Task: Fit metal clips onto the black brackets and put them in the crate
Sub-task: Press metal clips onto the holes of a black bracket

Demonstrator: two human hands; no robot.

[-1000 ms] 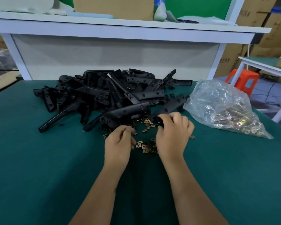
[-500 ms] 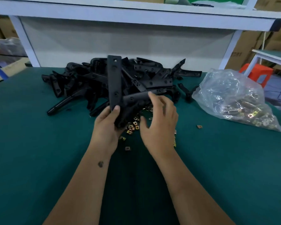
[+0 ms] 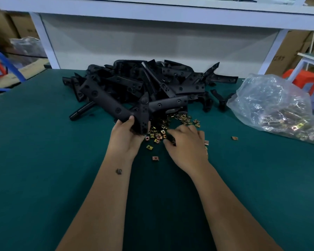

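half a second ago the bracket (image 3: 114, 107) stood almost upright in my left hand (image 3: 127, 140); now it has swung down, its long arm pointing up and to the left over the pile of brackets (image 3: 152, 84), its short arm rising by my thumb. the left hand is clenched around the bend of it. my right hand (image 3: 187, 145), which was spread open beside the bracket then, has dropped onto the loose clips (image 3: 161, 131) scattered on the green table (image 3: 43, 160). its fingers are curled down among them, and i judge it is picking one up, but i cannot tell whether a clip is already pinched or the hand is only raking through.

for the task this reads as one bracket chosen and held ready, with the clip to follow. none is fitted on it yet, as far as i can see.

the crate is nowhere in view, so i cannot say where finished pieces go. the right palm hides the clips beneath it. the plastic bag (image 3: 272, 105) at the right holds more clips, blurred through the film, and is cut off by the frame edge. the far brackets merge into one dark mass.
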